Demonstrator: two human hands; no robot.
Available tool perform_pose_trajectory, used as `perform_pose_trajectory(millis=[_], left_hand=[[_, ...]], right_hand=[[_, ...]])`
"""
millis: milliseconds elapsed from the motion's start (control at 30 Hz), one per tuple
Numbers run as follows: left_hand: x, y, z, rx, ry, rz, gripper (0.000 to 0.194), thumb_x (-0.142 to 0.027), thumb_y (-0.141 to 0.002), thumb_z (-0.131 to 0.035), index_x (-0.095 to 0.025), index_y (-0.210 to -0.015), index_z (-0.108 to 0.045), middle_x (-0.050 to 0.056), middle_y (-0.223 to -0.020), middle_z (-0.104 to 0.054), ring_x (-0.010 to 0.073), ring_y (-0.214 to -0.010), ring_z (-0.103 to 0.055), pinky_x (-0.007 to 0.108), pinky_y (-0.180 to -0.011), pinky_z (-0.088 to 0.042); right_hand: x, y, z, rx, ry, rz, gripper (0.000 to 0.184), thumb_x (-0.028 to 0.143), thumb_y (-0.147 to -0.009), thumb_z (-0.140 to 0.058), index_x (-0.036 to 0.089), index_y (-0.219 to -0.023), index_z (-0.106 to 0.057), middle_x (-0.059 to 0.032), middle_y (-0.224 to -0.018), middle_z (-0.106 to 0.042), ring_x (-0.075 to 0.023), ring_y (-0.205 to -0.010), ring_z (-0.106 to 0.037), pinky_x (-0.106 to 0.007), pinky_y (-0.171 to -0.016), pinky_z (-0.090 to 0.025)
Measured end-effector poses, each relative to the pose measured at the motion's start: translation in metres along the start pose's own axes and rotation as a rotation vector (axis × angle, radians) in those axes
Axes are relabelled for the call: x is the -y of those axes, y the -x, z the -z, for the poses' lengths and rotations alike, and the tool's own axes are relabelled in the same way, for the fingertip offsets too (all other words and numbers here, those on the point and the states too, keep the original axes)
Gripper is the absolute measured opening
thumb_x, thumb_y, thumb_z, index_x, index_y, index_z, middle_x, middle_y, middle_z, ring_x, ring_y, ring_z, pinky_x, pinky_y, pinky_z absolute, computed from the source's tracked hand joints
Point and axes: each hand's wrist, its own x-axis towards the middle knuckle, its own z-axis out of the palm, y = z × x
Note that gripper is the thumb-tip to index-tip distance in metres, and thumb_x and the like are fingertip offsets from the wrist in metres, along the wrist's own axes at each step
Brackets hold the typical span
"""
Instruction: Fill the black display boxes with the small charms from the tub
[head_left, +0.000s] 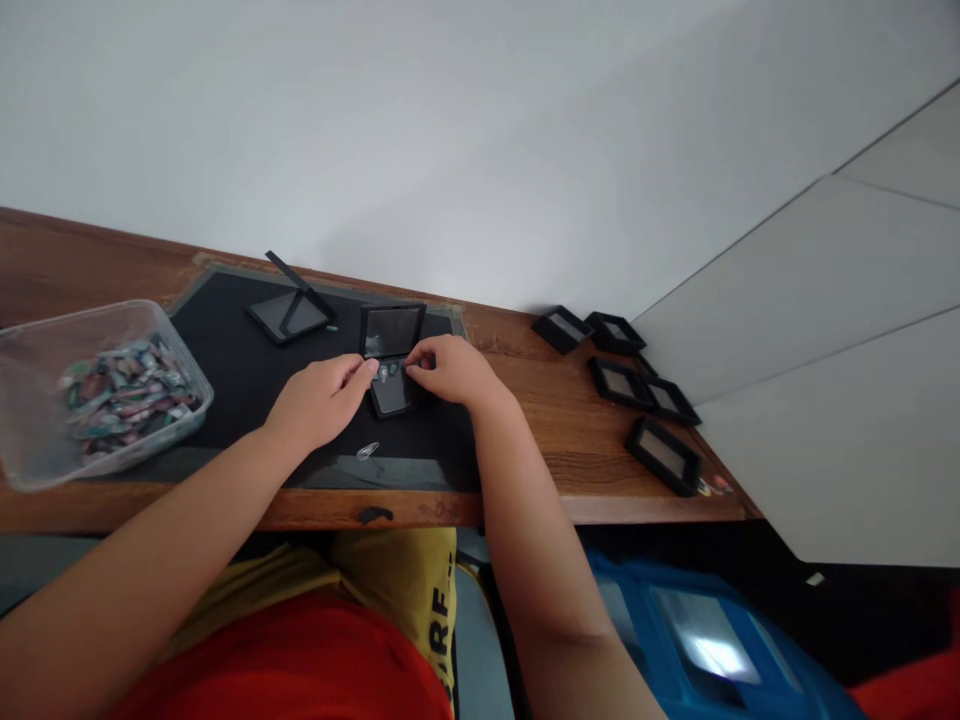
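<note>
A small black hinged case (390, 398) stands with its lid up on the dark mat. Several small pale, greenish pieces (385, 371) lie inside, near the hinge. At the case's left edge is my left hand (319, 400), thumb and forefinger pressed together; whatever is between them is hidden. My right hand (450, 368) reaches in from the right with its fingertips pinched over the case by the hinge. What it pinches is too small to make out. Closer to the table edge lies a clear, shiny little packet (367, 451).
A clear plastic tub (202, 385) of small wrapped pieces stands left. Behind my left hand, another black case (289, 318) sits open on the black mat (225, 345). Several black frame-like boxes (664, 455) lie right on the wooden table (555, 440). A blue stool (637, 610) is below.
</note>
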Motion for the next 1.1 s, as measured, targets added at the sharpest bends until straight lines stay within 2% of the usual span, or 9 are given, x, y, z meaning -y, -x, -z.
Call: perform_pose_trajectory(millis=[200,333,467,600,900,1000,1100], left_hand=[[0.000,0.000,0.000,0.001,-0.008,0.014,0.047,-0.061,-0.101,-0.037,-0.026,-0.081,-0.062,0.003,-0.068,-0.063,0.0256,-0.071,-0.059,0.035,-0.067,-0.034],[0.001,0.000,0.000,-0.004,-0.004,0.003,0.048,-0.061,-0.101,-0.037,-0.026,-0.083,-0.063,0.003,-0.069,-0.064,0.0260,-0.072,-0.061,0.035,-0.067,-0.035],[0.000,0.000,0.000,-0.013,-0.020,0.004,0.048,-0.061,-0.101,-0.037,-0.026,-0.083,-0.064,0.003,-0.069,-0.064,0.0257,-0.070,-0.061,0.035,-0.067,-0.035],[-0.001,0.000,0.001,-0.020,-0.034,-0.008,0.049,-0.060,-0.101,-0.037,-0.025,-0.081,-0.064,0.004,-0.069,-0.065,0.0258,-0.070,-0.062,0.035,-0.066,-0.035],[-0.002,0.001,0.001,-0.013,-0.032,0.009,0.049,-0.062,-0.101,-0.036,-0.026,-0.081,-0.063,0.004,-0.069,-0.065,0.0257,-0.069,-0.061,0.035,-0.066,-0.034],[-0.003,0.001,0.001,-0.007,-0.040,0.014,0.049,-0.062,-0.100,-0.036,-0.026,-0.080,-0.062,0.004,-0.069,-0.065,0.0260,-0.069,-0.061,0.035,-0.066,-0.034],[-0.003,0.001,0.001,0.002,-0.055,0.015,0.049,-0.062,-0.100,-0.036,-0.026,-0.081,-0.062,0.005,-0.071,-0.065,0.0269,-0.071,-0.062,0.035,-0.067,-0.034]], right_hand=[[-0.007,0.000,-0.001,-0.044,-0.053,0.033,0.013,0.019,-0.091,-0.068,0.018,-0.093,-0.081,-0.0068,-0.095,-0.079,-0.0171,-0.084,-0.065,-0.028,-0.075,-0.043],[-0.011,0.001,0.001,-0.087,-0.177,0.058,0.012,0.018,-0.093,-0.067,0.016,-0.095,-0.078,-0.0060,-0.093,-0.078,-0.0152,-0.082,-0.065,-0.027,-0.078,-0.046],[-0.012,0.002,0.004,-0.039,-0.244,0.066,0.013,0.013,-0.093,-0.066,0.014,-0.096,-0.079,-0.0060,-0.092,-0.079,-0.0150,-0.083,-0.067,-0.027,-0.080,-0.049],[-0.011,0.002,0.005,0.018,-0.233,0.066,0.022,0.008,-0.094,-0.062,0.016,-0.099,-0.082,-0.0076,-0.101,-0.083,-0.0180,-0.094,-0.073,-0.029,-0.089,-0.053],[-0.007,0.000,0.001,0.022,-0.070,0.056,0.029,0.006,-0.095,-0.061,0.018,-0.104,-0.086,-0.0096,-0.113,-0.083,-0.0233,-0.109,-0.074,-0.034,-0.101,-0.053],[-0.007,-0.001,0.001,0.021,-0.048,0.047,0.028,0.006,-0.093,-0.064,0.019,-0.104,-0.087,-0.0097,-0.113,-0.084,-0.0237,-0.109,-0.075,-0.034,-0.101,-0.053],[-0.006,0.000,0.002,-0.003,-0.062,0.021,0.022,0.011,-0.092,-0.070,0.020,-0.101,-0.088,-0.0087,-0.105,-0.084,-0.0227,-0.100,-0.075,-0.034,-0.096,-0.054]])
